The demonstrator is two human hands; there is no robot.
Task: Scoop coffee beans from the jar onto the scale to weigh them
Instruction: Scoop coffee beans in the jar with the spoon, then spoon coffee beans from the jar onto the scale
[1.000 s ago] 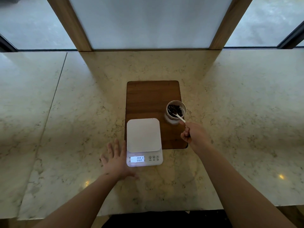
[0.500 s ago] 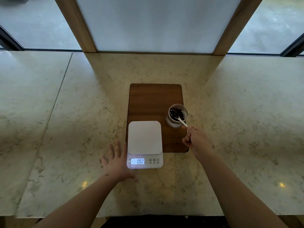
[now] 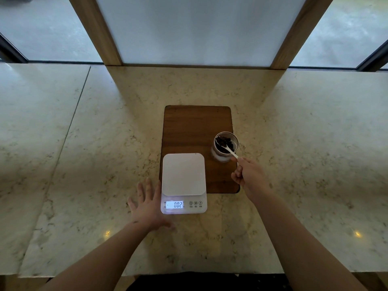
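Observation:
A small glass jar (image 3: 220, 156) of dark coffee beans (image 3: 227, 142) stands on the right side of a wooden board (image 3: 197, 127). My right hand (image 3: 248, 175) grips a white spoon (image 3: 228, 150) by its handle; the spoon's bowl is inside the jar among the beans. A white digital scale (image 3: 183, 175) sits at the board's near left corner, its platform bare and its lit display reading 002. My left hand (image 3: 148, 204) lies flat on the counter just left of the scale, fingers spread, holding nothing.
The marble counter (image 3: 84, 164) stretches wide on both sides, with a seam at the left. Wooden window posts (image 3: 98, 32) and frosted panes rise along the back edge. The counter's near edge is close to my body.
The spoon's bowl has moved a little deeper to the left inside the jar. The view has shifted slightly. My left hand stays flat beside the scale.

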